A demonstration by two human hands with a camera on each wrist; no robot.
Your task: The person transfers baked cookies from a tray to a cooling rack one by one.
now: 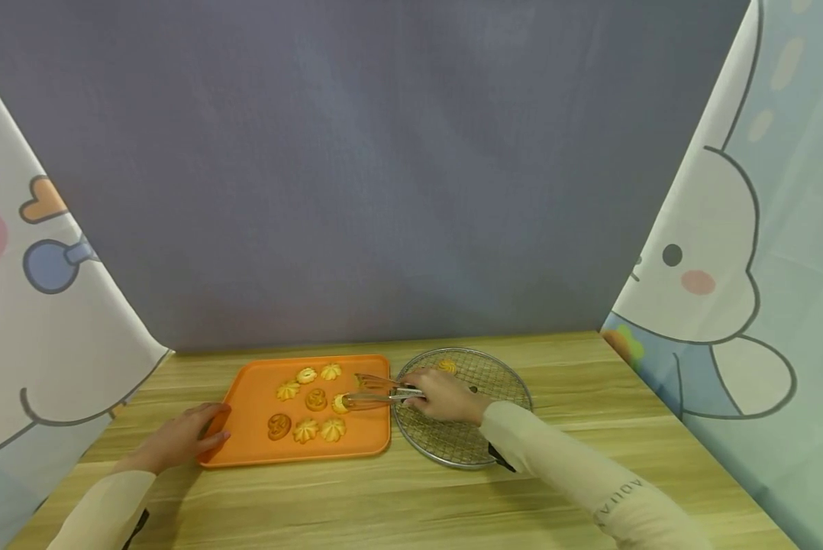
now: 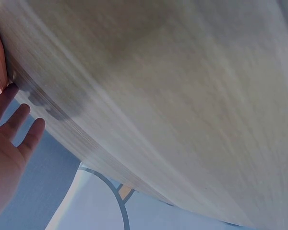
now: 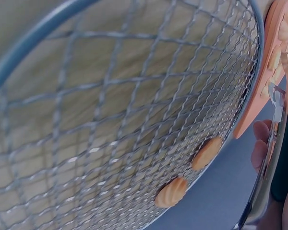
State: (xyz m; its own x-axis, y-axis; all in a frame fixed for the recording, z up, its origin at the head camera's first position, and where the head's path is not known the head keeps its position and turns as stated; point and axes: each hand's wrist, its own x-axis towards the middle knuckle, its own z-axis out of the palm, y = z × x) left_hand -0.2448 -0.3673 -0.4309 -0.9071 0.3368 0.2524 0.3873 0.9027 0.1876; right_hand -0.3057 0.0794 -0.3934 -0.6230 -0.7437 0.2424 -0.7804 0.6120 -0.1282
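My right hand (image 1: 442, 395) grips metal tongs (image 1: 377, 397) over the right side of an orange tray (image 1: 246, 435). The tongs' tips are spread, one of them at a piped cookie (image 1: 339, 404). Several cookies lie on the tray: pale flower-shaped ones (image 1: 332, 429) and browner pretzel-shaped ones (image 1: 279, 426). My left hand (image 1: 181, 438) rests at the tray's left edge, and the left wrist view shows its fingers (image 2: 20, 117) fairly straight. Beneath my right forearm stands a round wire rack (image 1: 446, 447). Two cookies (image 3: 171, 192) lie near its rim in the right wrist view.
Tray and rack stand side by side on a wood-grain table (image 1: 301, 504). A grey curtain (image 1: 384, 191) hangs along the back edge. Cartoon-printed cloths (image 1: 714, 305) close off both sides.
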